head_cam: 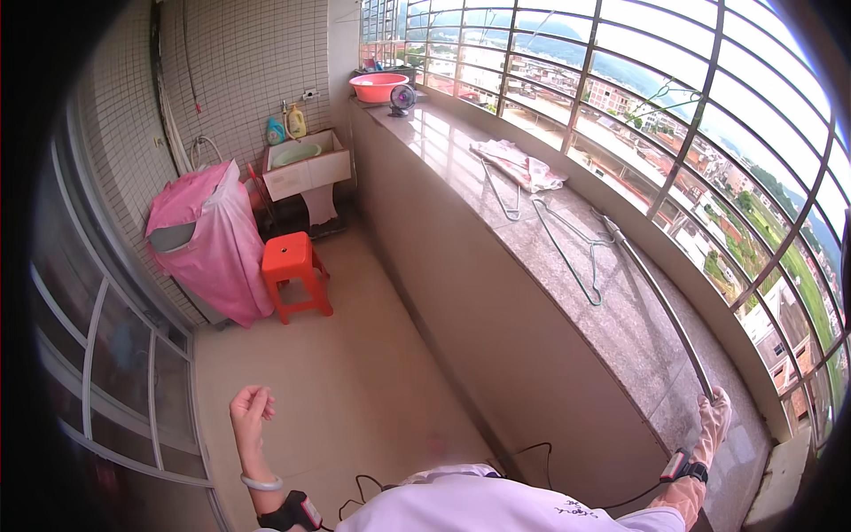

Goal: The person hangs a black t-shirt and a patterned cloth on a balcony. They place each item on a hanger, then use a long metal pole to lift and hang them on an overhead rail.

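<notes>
My right hand is shut on the near end of a metal pole. The pole lies along the granite ledge, its far end by the window side. Close to that end are a wire clothes hanger and a second hanger. Beyond them rests a folded, patterned pink-and-white cloth. My left hand is raised over the tiled floor with its fingers curled and nothing visible in it; whether the fingertips touch is unclear.
Metal window bars run along the ledge's outer side. An orange plastic stool stands beside a pink-covered appliance. Farther back are a washing sink, a red basin and a small fan. A cable trails near my body.
</notes>
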The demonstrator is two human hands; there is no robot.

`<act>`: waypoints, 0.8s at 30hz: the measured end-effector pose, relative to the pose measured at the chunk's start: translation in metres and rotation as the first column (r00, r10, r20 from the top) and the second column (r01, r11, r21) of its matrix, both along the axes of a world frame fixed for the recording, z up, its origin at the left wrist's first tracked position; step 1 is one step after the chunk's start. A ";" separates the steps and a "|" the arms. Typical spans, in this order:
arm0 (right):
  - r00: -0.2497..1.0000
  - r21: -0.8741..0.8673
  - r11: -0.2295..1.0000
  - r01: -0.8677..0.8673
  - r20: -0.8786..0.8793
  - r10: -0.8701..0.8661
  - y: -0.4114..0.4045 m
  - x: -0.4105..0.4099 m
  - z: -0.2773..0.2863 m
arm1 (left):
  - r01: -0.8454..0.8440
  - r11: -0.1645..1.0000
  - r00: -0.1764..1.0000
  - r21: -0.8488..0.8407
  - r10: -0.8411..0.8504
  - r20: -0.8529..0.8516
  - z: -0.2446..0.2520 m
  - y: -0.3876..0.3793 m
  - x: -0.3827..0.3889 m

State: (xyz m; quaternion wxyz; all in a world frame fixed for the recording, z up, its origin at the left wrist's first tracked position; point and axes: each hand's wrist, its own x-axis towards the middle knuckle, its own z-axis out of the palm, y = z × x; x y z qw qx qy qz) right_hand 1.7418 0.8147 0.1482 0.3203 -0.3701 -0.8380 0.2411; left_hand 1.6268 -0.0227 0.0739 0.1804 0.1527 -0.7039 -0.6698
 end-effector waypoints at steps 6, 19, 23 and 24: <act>0.847 0.264 0.849 0.458 0.158 -0.507 0.026 -0.042 -0.026 | 0.111 0.993 0.993 0.038 -0.109 -0.051 0.031 0.029 -0.132; 0.760 0.389 0.697 0.603 -0.545 -0.354 -0.019 -0.278 0.012 | 0.150 0.985 0.988 0.081 -0.152 0.018 0.020 0.016 -0.316; 0.727 0.306 0.854 0.421 -0.677 -0.116 -0.055 -0.369 0.005 | 0.219 0.974 0.976 0.049 -0.218 -0.028 0.014 -0.015 -0.386; 0.707 0.268 0.894 0.359 -0.704 -0.072 -0.067 -0.393 0.003 | 0.209 0.978 0.978 0.029 -0.209 0.007 0.015 -0.028 -0.402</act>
